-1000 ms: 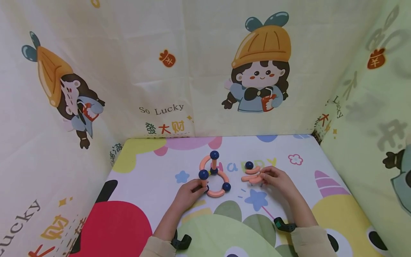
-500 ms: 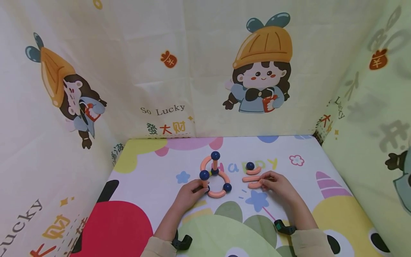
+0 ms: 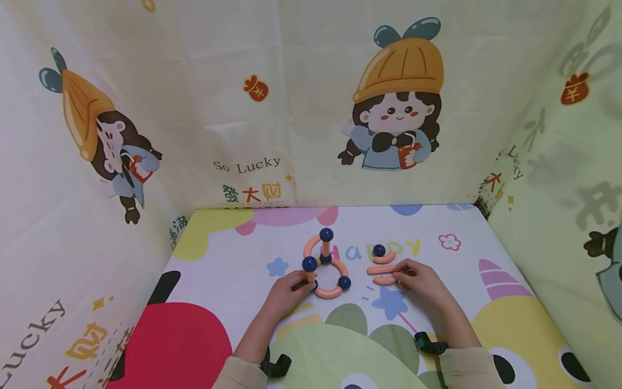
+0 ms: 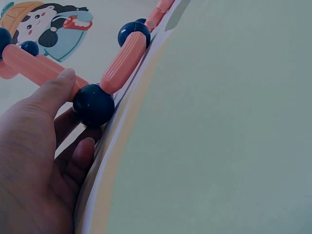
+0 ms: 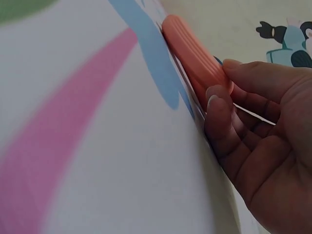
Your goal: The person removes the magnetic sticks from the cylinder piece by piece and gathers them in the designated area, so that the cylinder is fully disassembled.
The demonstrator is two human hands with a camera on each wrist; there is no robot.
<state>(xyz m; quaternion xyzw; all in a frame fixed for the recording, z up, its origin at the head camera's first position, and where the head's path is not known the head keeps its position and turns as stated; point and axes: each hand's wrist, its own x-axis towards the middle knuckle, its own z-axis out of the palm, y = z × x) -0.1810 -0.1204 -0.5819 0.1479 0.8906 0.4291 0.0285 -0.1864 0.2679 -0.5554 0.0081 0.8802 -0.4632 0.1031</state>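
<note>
My left hand [image 3: 284,297] pinches an upright salmon magnetic rod [image 4: 39,66] at the near-left corner of a built frame. In the left wrist view the thumb lies on this rod, beside a dark blue ball [image 4: 93,106] at its foot. Curved rods [image 3: 328,293] and blue balls [image 3: 344,283] make a ring on the table, and another blue ball [image 3: 309,263] tops the gripped rod. To the right, my right hand [image 3: 420,278] holds the end of a curved rod [image 5: 195,51] between thumb and fingers, low over the table. A straight rod [image 3: 381,270] lies just behind it.
Behind the straight rod lie another curved rod [image 3: 385,259] and a loose blue ball [image 3: 379,250]. A second upright with a ball [image 3: 326,234] on top rises at the frame's back. Printed cloth walls [image 3: 194,124] enclose the table's sides and back.
The right hand has brought its curved rod slightly nearer to me and left, so it lies apart from the straight rod. The left hand and the frame stay as they were.
</note>
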